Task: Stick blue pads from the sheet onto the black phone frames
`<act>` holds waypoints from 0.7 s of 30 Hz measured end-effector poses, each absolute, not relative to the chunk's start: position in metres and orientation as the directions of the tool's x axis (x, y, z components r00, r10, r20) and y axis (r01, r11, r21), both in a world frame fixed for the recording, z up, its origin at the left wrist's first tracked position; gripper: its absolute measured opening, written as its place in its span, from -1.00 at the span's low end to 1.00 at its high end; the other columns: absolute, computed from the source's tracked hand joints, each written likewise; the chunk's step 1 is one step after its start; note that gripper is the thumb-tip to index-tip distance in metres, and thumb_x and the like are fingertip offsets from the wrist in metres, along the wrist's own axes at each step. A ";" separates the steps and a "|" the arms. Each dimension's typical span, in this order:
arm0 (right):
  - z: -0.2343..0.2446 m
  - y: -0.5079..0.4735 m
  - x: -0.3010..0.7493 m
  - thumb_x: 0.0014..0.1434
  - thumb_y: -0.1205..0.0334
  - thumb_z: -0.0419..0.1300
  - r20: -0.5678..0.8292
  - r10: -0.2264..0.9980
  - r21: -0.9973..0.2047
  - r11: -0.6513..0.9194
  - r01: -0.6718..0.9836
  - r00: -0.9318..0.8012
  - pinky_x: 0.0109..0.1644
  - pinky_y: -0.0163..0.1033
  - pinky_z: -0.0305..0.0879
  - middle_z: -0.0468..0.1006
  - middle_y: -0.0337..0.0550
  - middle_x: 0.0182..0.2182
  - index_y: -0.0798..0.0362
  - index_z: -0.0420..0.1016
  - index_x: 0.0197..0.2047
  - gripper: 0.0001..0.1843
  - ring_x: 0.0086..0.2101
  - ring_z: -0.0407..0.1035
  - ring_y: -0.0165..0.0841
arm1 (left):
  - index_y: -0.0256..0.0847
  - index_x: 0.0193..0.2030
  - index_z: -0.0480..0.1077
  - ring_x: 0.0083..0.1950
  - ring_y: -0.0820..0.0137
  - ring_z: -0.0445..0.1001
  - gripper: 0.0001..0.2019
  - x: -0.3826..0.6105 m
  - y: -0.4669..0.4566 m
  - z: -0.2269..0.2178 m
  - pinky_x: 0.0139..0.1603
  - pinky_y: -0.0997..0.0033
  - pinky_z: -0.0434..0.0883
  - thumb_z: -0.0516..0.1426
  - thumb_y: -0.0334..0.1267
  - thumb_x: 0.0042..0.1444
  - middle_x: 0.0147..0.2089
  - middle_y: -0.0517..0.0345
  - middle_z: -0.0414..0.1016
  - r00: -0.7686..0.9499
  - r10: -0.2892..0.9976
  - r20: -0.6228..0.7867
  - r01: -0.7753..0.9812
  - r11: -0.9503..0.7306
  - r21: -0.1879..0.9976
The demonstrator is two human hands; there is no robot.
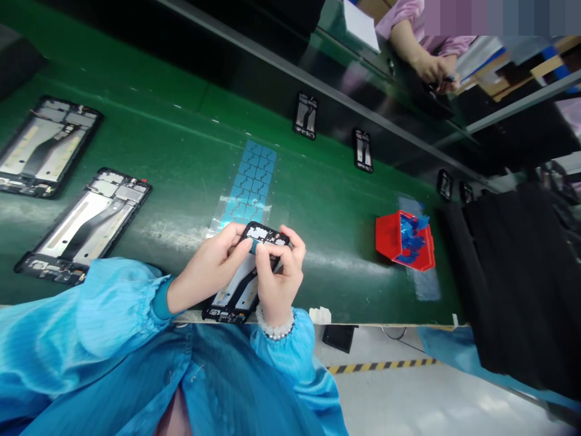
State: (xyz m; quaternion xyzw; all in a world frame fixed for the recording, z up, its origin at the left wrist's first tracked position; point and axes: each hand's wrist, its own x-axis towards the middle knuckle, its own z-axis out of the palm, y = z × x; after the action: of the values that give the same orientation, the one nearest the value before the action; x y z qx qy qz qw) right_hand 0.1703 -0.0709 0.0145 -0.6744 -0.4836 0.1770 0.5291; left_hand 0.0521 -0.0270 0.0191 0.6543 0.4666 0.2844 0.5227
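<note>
An opened phone frame lies tilted at the near edge of the green bench, its silver inside and black ribbon cable facing up. My left hand grips its upper left edge, the thumb pressed on a small blue sticker on the frame's upper part. From the other side, my right hand is closed at the upper right edge. Its thumb and bent index finger meet beside the sticker; whether they pinch it I cannot tell. Just beyond my hands lies a clear sheet of blue stickers.
Two more phone frames lie to the left. Smaller-looking frames lie on a black strip along the far side. A red bin holds blue film scraps. Black cloth covers the right end. Across, a person's hands work.
</note>
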 end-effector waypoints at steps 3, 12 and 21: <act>0.013 -0.071 0.168 0.11 0.26 0.20 0.311 0.826 -0.866 0.042 0.499 0.470 0.05 -0.05 0.25 0.40 -0.05 -0.07 0.06 0.43 -0.51 -0.84 0.05 0.27 -0.24 | -0.21 -0.14 0.28 -0.46 0.45 0.38 -0.81 0.052 -0.028 0.018 -0.44 0.51 0.27 -0.02 -0.17 0.23 -0.45 0.29 0.40 0.391 0.914 -0.105 0.323 -0.030 0.946; 0.009 -0.075 0.162 0.11 0.28 0.20 0.385 0.798 -0.801 0.039 0.597 0.464 0.09 -0.02 0.25 0.25 0.00 0.08 0.04 0.37 -0.37 -0.94 0.14 0.18 -0.23 | -0.21 -0.04 0.27 -0.25 0.36 0.52 -0.75 0.050 -0.036 0.016 -0.27 0.45 0.38 -0.02 -0.14 0.25 -0.27 0.16 0.54 0.372 0.927 -0.045 0.290 -0.070 0.954; 0.025 -0.070 0.171 -0.02 0.15 0.28 -0.134 0.878 -0.978 -0.191 0.080 0.459 -0.12 -0.21 0.41 0.46 -0.12 -0.15 0.04 0.24 -0.01 -0.49 -0.23 0.43 -0.38 | -0.20 -0.06 0.33 -0.37 0.38 0.52 -0.73 0.050 -0.035 0.027 -0.39 0.50 0.35 -0.05 -0.13 0.25 -0.36 0.21 0.54 0.388 0.922 0.003 0.464 -0.198 0.864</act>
State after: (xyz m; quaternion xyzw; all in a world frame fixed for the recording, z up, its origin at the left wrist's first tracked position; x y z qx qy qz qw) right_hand 0.1711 -0.0698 0.0245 -0.6722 -0.3564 0.3789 0.5268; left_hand 0.0496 -0.0348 0.0272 0.7228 0.4791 0.2767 0.4140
